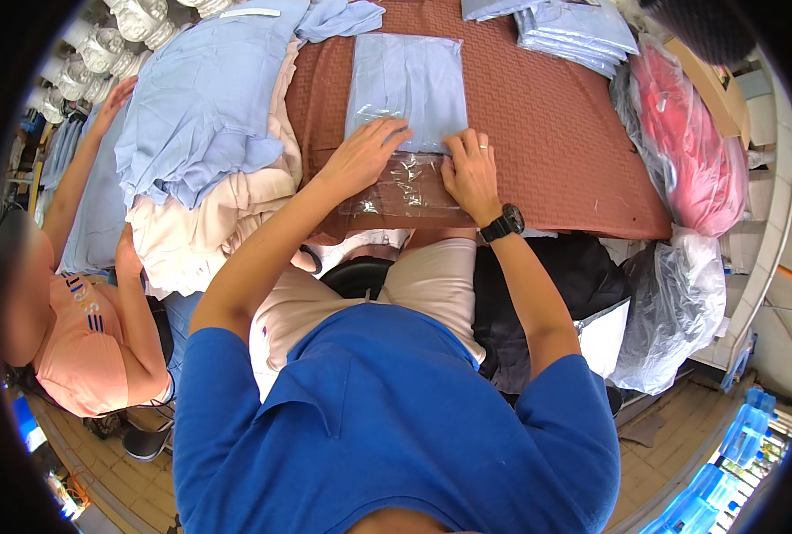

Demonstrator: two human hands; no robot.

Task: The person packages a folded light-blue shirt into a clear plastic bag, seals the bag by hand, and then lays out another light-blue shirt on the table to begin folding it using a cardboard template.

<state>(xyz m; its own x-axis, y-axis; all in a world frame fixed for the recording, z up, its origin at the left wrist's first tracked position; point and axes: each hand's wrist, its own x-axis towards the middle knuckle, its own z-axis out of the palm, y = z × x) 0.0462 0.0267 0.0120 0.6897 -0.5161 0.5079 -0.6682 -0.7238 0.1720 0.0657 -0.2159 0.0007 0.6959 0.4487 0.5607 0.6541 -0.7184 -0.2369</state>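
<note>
The stacked packets at the upper right are cut off by the frame's edge, and the dark round thing beside them is hard to make out. A co-worker at the far left is partly lost in the dark rim.

A folded light-blue garment in a clear bag lies on the brown table cover, straight ahead of the person, its see-through lower end toward them. The left hand rests at its lower left, fingers close together and slightly bent on the plastic. The right hand touches the lower right corner, fingers curled in narrowly — whether either one pinches the plastic I cannot tell, as the undersides are hidden.

The co-worker's orange top carries lettering and dark stripes; a small mark on the person's pale shorts is too small to read. A white strip lies on the blue clothes pile.
</note>
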